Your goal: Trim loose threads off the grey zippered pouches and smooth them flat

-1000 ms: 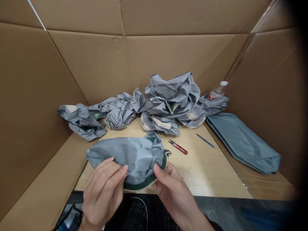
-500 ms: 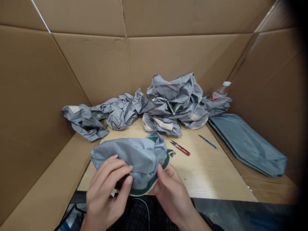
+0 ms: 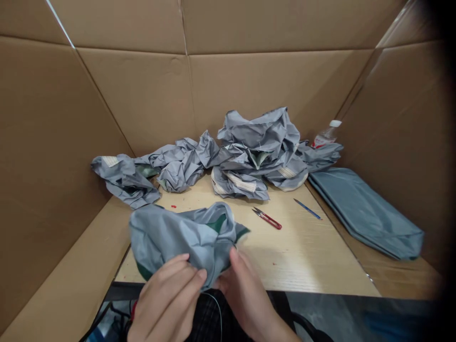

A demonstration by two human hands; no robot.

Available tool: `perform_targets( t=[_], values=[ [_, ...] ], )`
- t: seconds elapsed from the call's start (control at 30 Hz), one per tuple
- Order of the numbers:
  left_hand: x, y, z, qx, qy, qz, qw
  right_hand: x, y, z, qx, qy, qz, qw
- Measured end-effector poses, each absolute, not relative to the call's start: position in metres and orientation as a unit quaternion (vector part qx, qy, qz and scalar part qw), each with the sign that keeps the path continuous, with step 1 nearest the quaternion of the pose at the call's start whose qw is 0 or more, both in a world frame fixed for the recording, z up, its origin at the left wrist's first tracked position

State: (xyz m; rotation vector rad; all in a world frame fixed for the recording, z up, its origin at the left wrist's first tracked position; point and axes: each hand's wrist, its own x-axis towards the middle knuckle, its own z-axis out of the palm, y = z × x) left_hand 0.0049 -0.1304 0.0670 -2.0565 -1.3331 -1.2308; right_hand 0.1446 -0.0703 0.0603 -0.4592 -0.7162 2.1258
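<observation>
A grey-blue fabric piece with dark green trim (image 3: 178,240) is held up over the front edge of the table. My left hand (image 3: 167,299) is closed on its lower edge, fingers in front of the cloth. On the right side, my right hand (image 3: 245,289) pinches the same piece with the thumb in front; its other fingers are partly hidden behind. A thin pale thread (image 3: 218,308) hangs below the cloth between my hands. Beyond the right hand, red-handled thread snips (image 3: 267,218) lie on the table.
Crumpled grey fabric pieces (image 3: 260,137) are heaped along the back of the table (image 3: 302,266). A blue pencil (image 3: 308,209) lies right of the snips. At the right are a folded grey-green fabric bundle (image 3: 366,213) and a plastic bottle (image 3: 326,135). Cardboard walls (image 3: 278,80) enclose the table.
Both hands have moved slightly down toward me, the left also a little right. The fabric has been turned and bunched; its green lower border has swung out of sight, and green shows at the upper right.
</observation>
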Motion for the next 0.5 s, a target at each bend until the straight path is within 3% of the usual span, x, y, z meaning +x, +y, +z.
perform_targets(
  t=[0.27,0.5],
  values=[
    [0.011,-0.130,0.050,-0.735,-0.457,-0.462,0.192,0.139,-0.067,0.052,-0.233,-0.254,0.832,0.435],
    [0.010,-0.122,0.065,-0.689,-0.535,-0.458,0.169,0.158,-0.050,0.048,-0.227,-0.544,0.722,0.362]
  ],
)
